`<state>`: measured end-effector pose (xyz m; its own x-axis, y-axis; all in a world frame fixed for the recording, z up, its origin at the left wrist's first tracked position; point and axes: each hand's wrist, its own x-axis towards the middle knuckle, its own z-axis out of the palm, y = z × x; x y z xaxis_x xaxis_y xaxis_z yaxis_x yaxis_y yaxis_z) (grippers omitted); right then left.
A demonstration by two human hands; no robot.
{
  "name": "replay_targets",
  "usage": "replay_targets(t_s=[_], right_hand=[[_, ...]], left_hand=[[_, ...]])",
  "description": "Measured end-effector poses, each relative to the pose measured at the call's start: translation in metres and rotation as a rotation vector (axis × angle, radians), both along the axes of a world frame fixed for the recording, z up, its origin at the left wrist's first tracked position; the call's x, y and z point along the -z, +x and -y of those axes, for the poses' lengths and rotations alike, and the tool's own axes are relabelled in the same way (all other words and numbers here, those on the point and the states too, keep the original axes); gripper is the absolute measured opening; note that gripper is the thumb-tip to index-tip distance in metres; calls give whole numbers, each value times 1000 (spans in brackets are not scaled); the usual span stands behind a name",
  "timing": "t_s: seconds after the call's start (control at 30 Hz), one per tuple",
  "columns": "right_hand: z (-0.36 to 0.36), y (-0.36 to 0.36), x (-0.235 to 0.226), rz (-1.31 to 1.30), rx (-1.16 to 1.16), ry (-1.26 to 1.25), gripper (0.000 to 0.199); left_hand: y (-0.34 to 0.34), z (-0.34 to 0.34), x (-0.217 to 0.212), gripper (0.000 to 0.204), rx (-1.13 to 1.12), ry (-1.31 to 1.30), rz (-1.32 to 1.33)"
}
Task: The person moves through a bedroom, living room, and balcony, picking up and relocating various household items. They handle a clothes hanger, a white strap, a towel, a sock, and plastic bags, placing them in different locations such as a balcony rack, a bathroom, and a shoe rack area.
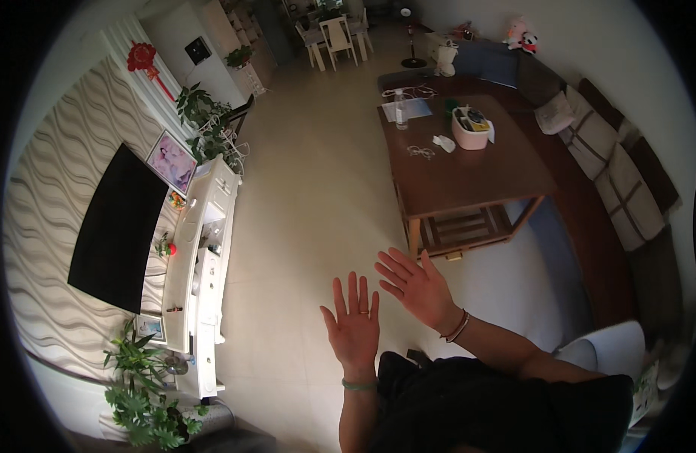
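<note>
While a wooden table (472, 177) fills the ground ahead, left hand (353, 336) and right hand (422, 293) spread bare, palms to the camera

Set to the right of a pale floor (295, 211), the table stands just beyond the right hand, one near leg (414, 235) rising close past its fingertips in the view. Its top carries a clear bottle (400, 112), a pink container (470, 137) and a crumpled white tissue (443, 143). Behind it runs a dark sofa (589, 253) with checked cushions (629, 205); a dining chair (337, 39) stands far off. Along the left wall, a black television (118, 230) rises behind a white cabinet (207, 283), with leafy plants (148, 411) at the near end.

Both hands are raised, apart from each other by a narrow gap, holding nothing, fingers extended. The left points straight ahead, thumb out to the left, a green band (360, 384) at its wrist; the right tilts inward, thumb uppermost, a thin bracelet (460, 326) at its wrist.

The backs of both hands are turned from sight. Black clothing (514, 411) covers much of the lower edge and partly hides a pale, curved seat (620, 343). The pink container's contents are hard to make out, as is a thin, looped object (420, 152) on the tabletop.
</note>
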<state>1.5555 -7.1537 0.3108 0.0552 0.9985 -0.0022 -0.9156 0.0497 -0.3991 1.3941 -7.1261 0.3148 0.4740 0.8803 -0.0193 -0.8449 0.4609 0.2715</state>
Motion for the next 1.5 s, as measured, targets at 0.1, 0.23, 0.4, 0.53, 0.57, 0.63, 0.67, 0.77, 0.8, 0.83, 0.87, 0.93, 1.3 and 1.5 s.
replay_targets(t_s=[0.1,0.23,0.4,0.53,0.57,0.63,0.67,0.77,0.8,0.83,0.87,0.93,1.3,1.5], right_hand=[[-70,12,9,-16,6,-32,64],[-169,34,22,-15,49,-49,65],[-302,70,28,-14,141,-67,67],[-388,114,18,-44,264,-50,68],[-405,124,17,-67,305,-41,68],[-438,145,14,-56,381,-58,70],[-454,158,14,-40,414,-70,70],[-504,190,28,-53,471,-88,71],[-522,201,29,-49,482,-88,71],[-541,211,30,-46,491,-87,71],[-560,221,31,-43,498,-85,71],[-603,244,34,-58,498,-83,70],[-841,342,30,-47,446,-89,69],[-949,402,40,-20,552,-104,67]], left_hand=[[16,-70,9,61,8,-24,-1],[43,-175,19,61,51,-9,-10],[84,-322,22,59,180,-12,7],[136,-428,11,57,291,-7,19],[147,-451,9,57,323,-5,19],[173,-495,8,58,389,-30,4],[188,-516,10,58,418,-45,6],[229,-575,19,62,475,-38,-11],[241,-594,20,60,494,-45,-10],[254,-614,21,59,510,-51,-9],[266,-632,22,58,523,-56,-9],[288,-673,26,57,540,-78,-10],[378,-893,29,57,456,-90,-43],[447,-1020,41,56,576,-122,-23]])
